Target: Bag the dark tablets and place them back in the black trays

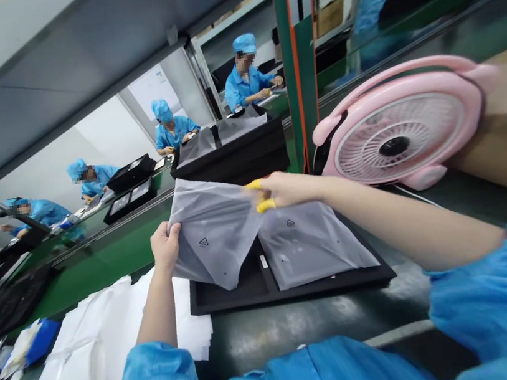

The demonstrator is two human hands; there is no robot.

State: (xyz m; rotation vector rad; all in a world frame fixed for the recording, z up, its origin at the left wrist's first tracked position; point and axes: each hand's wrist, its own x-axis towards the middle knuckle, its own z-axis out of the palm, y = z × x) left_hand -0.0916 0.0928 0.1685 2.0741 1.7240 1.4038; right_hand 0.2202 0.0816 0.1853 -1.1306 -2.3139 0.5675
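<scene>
A translucent plastic bag (215, 236) hangs tilted above the left compartment of a black tray (248, 285). My left hand (166, 246) pinches its left edge between thumb and fingers. At the bag's upper right corner is my right hand (277, 190), with yellow finger cots on two fingers closed on the plastic; the fingertips are a little blurred. Another translucent bag (313, 244), printed with a small triangle mark, lies in the right compartment. Whether anything flat is inside the raised bag I cannot tell.
Stacked white sheets or sleeves (87, 351) lie left of the tray. A pink fan (396, 132) stands at the right beside a cardboard box (504, 129). Behind runs a green conveyor (101, 249) with a black bin (234, 155) of bags. Several co-workers in blue sit beyond.
</scene>
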